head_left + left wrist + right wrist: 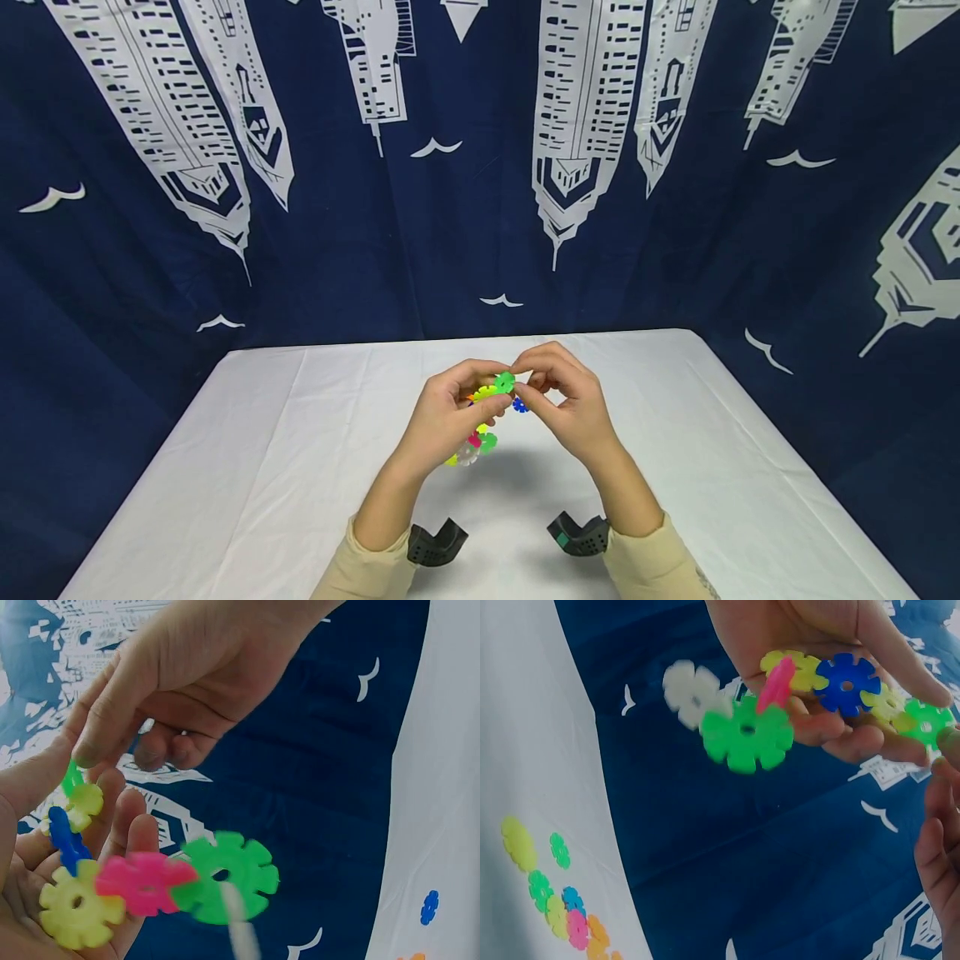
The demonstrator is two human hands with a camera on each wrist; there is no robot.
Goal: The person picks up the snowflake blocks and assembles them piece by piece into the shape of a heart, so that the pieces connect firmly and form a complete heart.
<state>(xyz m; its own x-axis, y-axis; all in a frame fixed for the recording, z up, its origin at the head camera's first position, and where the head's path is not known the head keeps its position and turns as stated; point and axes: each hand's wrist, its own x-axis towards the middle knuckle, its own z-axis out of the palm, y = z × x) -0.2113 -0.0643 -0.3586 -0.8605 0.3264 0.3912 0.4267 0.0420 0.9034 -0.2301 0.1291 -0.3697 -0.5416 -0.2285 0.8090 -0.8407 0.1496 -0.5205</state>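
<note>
A chain of plastic flower-shaped discs hangs from my left hand [450,408], which holds it above the table. Yellow, blue, pink and green discs interlock along it, among them a blue disc [847,684] and a pink disc [142,883]. A white disc [692,694] sits at the chain's loose end. At the upper end, a green disc [505,382] lies between the left thumb and fingers. My right hand [570,400] pinches this green disc's edge between thumb and forefinger. Fingers partly hide the yellow disc [887,704] beside it.
Loose discs lie on the white table [262,467], including a yellow one [519,844], a small green one [560,850] and a blue one [429,907]. Behind the table hangs a navy cloth [450,233] with white buildings. Each wrist wears a black mount [437,543].
</note>
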